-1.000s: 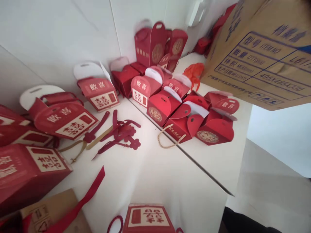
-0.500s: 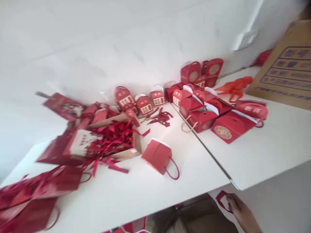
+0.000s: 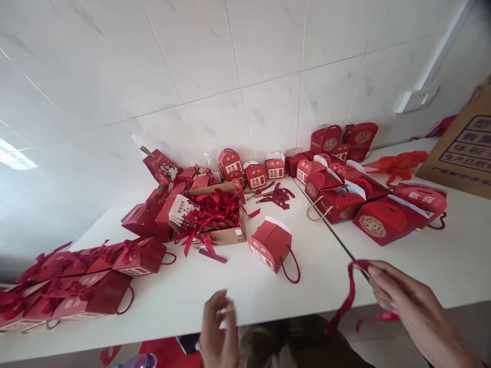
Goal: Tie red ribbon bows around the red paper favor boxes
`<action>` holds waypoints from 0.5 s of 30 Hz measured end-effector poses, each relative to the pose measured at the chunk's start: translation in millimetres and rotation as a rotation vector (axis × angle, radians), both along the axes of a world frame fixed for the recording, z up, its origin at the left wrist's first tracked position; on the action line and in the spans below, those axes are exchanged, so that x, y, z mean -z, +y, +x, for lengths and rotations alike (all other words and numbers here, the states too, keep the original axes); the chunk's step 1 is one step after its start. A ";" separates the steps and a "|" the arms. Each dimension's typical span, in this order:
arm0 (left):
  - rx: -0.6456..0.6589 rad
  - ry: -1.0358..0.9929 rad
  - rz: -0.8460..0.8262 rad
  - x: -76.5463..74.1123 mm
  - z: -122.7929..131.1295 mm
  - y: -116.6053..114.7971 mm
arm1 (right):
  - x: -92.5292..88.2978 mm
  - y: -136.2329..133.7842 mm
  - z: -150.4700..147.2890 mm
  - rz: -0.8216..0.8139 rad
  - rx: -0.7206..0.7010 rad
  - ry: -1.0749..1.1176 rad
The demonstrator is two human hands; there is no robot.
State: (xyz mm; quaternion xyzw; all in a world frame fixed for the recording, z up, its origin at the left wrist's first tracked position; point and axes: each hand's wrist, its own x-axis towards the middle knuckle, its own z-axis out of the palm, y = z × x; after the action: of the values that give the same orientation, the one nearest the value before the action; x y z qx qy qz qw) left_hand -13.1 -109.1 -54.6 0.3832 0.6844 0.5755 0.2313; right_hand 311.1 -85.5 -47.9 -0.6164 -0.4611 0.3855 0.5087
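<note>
My right hand pinches a dark red ribbon near the table's front edge. One length hangs down from the fingertips and another end shows below the hand. My left hand is over the front edge with fingers loosely bent and apart, holding nothing; it is slightly blurred. Beyond and between the hands, a small red gift box with a rounded lid and a cord handle sits on the white table. Behind it to the left, a cardboard box is filled with red ribbons.
Ribbon-tied red boxes stand in rows at left. More red boxes cluster at right, across a table seam. An orange-red plastic bag and a large carton are at far right. Loose cords lie near the wall.
My right hand has risen from below the table edge with the ribbon, which now hangs loose. My left hand has come into view. The camera view has shifted, moving the table things rightward.
</note>
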 end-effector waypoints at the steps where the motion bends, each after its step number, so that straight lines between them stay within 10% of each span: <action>1: 0.148 0.077 0.029 0.3 13.4 16.9 | -14.6 15.1 -8.4 0.029 -0.062 0.058; 7: 0.430 0.380 0.166 -3.8 63.5 90.9 | -44.3 92.7 -55.9 0.083 -0.206 0.184; 15: 0.517 0.574 0.131 -11.6 38.0 95.0 | -25.7 93.8 -81.5 -0.129 -0.425 0.177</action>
State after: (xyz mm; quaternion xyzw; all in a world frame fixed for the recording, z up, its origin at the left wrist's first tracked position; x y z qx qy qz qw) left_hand 24.9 -14.2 -43.0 0.7023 0.5641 0.4101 0.1427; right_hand 229.6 8.3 -22.2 -0.5007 -0.5085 0.5648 0.4143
